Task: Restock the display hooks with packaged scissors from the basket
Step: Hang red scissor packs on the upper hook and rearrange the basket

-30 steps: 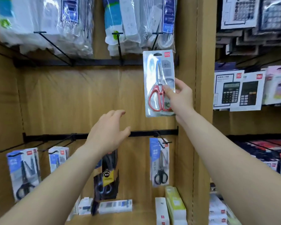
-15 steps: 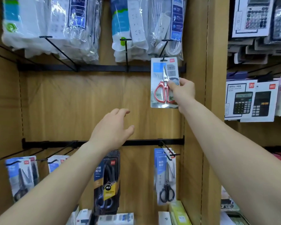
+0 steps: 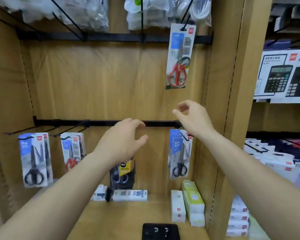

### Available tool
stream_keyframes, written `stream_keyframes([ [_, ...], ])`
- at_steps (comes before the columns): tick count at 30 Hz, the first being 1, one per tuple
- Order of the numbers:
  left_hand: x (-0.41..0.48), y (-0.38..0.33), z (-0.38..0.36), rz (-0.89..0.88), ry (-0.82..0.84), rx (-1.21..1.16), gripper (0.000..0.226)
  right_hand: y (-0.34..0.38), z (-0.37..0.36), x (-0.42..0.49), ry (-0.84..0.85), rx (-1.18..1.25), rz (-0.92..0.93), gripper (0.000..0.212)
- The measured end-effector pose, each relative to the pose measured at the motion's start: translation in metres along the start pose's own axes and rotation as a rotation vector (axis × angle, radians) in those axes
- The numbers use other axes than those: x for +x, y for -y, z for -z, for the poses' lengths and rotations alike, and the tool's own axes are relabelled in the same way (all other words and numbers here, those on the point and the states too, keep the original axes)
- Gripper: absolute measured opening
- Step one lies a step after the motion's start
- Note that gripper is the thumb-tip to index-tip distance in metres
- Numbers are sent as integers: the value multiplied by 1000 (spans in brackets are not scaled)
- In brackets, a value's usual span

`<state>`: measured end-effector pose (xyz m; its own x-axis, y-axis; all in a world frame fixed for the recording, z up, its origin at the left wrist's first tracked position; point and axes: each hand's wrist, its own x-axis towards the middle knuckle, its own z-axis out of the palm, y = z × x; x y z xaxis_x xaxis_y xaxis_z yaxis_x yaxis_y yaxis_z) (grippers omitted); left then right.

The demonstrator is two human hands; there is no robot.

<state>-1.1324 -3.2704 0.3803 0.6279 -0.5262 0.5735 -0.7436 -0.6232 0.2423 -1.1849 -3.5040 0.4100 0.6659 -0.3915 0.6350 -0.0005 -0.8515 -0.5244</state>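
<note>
Nearest, both hands are hovering empty. The left hand (image 3: 123, 141), just below centre, is holding loosely curled fingers in front of the lower rail (image 3: 76, 122). The right hand (image 3: 194, 120), at its 2 o'clock, is curling thumb and forefinger close together but pinching nothing.

At 6 o'clock from the right hand, a black scissors pack (image 3: 179, 155) is hanging behind the wrist. Farther back, at 12 o'clock from the right hand, the red scissors pack (image 3: 179, 56) is dangling tilted from the upper hook (image 3: 184, 23), apart from both hands. The basket is not showing.

How far along the hook the pack is sitting is not showing. If it is only hanging near the tip, any swinging could be working it off. A dropping right forearm could also be snagging the lower hook and knocking the black pack loose.
</note>
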Motion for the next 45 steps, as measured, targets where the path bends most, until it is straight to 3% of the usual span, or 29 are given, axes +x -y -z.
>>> stream_keyframes([
  [4,-79,14,-48,62,209,6,38,-20,-43,-96,271,-62,68,21],
  [13,-284,66,-174,348,666,-42,46,-87,-151,-312,744,-134,-96,24],
  [17,-367,83,-226,470,851,-38,62,-123,-189,-388,961,-205,-201,35],
  [21,-428,93,-270,578,944,-41,94,-159,-220,-455,1142,-186,-380,52],
  [25,-459,101,-301,692,998,-81,93,-178,-245,-487,1275,-229,-414,74],
  [28,-464,102,-316,668,1080,-31,98,-186,-258,-495,1294,-282,-422,88],
  [32,-455,100,-324,615,1091,-44,83,-199,-265,-495,1188,-207,-432,66],
  [35,-457,98,-328,697,1032,-210,77,-192,-272,-494,1186,-184,-342,59],
  [37,-462,97,-331,799,1029,-324,75,-183,-279,-496,1233,-197,-324,69],
  [40,-465,102,-333,832,1010,-355,78,-176,-288,-501,1282,-184,-439,108],
  [41,-466,105,-333,862,983,-366,81,-176,-290,-501,1284,-170,-476,113],
  [45,-469,108,-335,1076,855,-467,95,-176,-291,-498,1251,-18,-687,82],
])
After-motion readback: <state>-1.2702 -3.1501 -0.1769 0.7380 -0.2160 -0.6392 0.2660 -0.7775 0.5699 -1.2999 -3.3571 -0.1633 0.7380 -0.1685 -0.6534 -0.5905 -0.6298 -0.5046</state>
